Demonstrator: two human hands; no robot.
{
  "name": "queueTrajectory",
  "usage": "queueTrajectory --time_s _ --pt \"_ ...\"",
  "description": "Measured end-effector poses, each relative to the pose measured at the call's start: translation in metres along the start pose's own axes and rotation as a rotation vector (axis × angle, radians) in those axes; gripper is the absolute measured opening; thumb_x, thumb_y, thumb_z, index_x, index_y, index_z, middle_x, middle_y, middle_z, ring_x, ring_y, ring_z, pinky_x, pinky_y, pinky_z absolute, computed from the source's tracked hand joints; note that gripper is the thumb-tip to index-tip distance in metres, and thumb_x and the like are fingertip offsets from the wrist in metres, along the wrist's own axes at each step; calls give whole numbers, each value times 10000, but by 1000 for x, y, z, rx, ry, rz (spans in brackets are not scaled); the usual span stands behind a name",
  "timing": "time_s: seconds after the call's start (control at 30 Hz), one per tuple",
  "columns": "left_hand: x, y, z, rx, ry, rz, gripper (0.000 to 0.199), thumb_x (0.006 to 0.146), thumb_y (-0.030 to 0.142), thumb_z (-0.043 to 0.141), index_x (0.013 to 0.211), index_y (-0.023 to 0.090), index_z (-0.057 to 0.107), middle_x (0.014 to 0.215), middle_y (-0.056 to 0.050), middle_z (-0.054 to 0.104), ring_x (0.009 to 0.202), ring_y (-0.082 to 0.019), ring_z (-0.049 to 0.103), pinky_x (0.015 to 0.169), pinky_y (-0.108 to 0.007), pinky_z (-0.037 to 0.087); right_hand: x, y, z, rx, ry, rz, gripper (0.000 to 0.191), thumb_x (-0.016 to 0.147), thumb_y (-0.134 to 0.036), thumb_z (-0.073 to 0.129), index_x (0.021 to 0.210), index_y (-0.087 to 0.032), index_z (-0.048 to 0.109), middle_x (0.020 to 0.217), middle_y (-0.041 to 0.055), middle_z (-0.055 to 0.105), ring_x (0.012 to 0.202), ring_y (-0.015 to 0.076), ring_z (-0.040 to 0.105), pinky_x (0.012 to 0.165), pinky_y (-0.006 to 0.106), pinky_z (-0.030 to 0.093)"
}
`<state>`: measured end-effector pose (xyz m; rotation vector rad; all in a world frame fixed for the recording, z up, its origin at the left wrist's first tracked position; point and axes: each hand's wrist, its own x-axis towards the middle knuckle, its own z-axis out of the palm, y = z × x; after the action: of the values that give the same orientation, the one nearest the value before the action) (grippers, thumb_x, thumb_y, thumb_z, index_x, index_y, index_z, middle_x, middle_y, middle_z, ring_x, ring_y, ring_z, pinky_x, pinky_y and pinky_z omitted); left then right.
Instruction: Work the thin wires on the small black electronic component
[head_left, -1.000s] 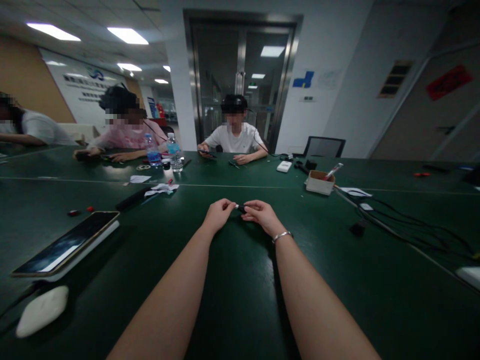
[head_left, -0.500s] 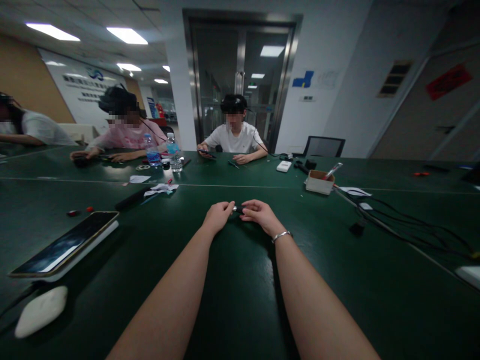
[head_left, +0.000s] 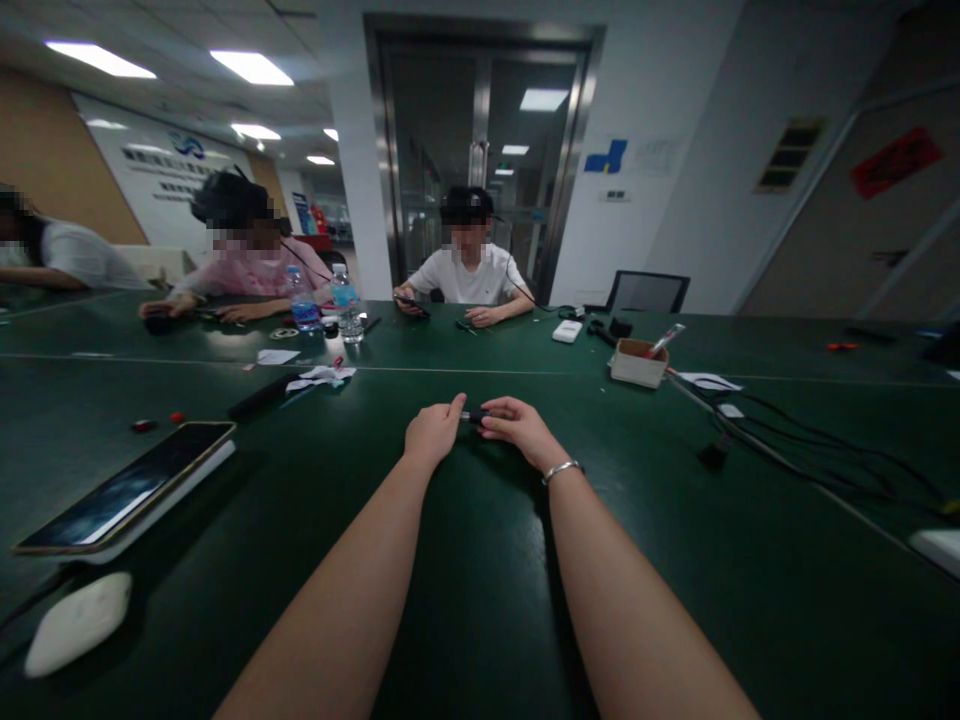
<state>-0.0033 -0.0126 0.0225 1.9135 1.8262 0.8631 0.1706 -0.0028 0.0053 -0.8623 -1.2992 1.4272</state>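
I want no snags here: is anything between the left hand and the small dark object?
Nothing visible: the left hand is right at the silvery end of the dark object that the right hand holds. Contact is unclear.

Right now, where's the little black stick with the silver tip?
Head view, centre: the black stick is in the right hand, its tip by the left hand.

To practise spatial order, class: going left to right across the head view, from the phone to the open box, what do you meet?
Phone → crumpled paper → left hand → small dark object → right hand → open box.
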Motion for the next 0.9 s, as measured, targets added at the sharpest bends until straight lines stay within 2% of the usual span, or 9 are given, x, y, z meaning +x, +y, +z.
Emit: queueTrajectory --time_s 0.07,0.13,0.23,0.3,0.4,0.5,0.73,0.9 --pt "1 -2 2 -48 0 8 660 886 612 165 666 206 637 711 -74 665 672 -212 607 610 -297 400 0 -1 1 16 31 22 253 695 -117 730 922 -139 621 808 33 667 670 116 689 639 204 587" --pt "4 -6 6 -174 0 59 572 906 560 210 810 213 655 792 -53 680 698 -187 618 655 -294 432 1 -2 2 27 77 41 213 728 -129 710 914 -135 605 755 31 668 647 123 691 618 202 588" --pt "8 -12 11 -422 26 186 334 887 425 412 1087 223 588 982 -45 671 770 -148 634 737 -282 469 1 -4 3 45 127 54 191 750 -156 704 902 -138 589 726 33 668 626 133 693 615 215 592" --pt "11 -15 14 -520 30 271 339 828 329 538 1147 217 559 1059 -59 652 853 -150 635 791 -283 479 1 -4 3 57 135 58 182 755 -168 705 893 -140 590 741 39 672 620 137 693 612 222 593" --pt "13 -16 15 -557 24 328 271 781 268 595 1040 189 614 1031 -68 666 909 -165 631 832 -292 483 0 -4 3 71 133 59 163 762 -168 700 886 -133 602 748 49 677 613 140 693 594 220 592" --pt "15 -17 15 -546 36 299 193 779 279 593 929 173 652 939 -65 692 862 -166 641 815 -292 489 0 -3 2 82 113 47 144 765 -155 692 882 -130 612 742 51 682 608 140 692 587 220 591" --pt "17 -18 16 -500 32 220 257 776 388 575 839 160 676 748 -46 693 688 -151 634 686 -268 481 -1 -3 3 30 98 34 135 766 -86 659 893 -123 630 714 38 682 583 118 683 577 189 578" --pt "14 -17 13 -419 32 146 348 768 495 559 784 163 662 693 -33 679 635 -144 610 625 -253 441 0 -1 2 22 95 31 187 731 -90 693 902 -138 633 772 38 682 611 120 685 609 216 587"
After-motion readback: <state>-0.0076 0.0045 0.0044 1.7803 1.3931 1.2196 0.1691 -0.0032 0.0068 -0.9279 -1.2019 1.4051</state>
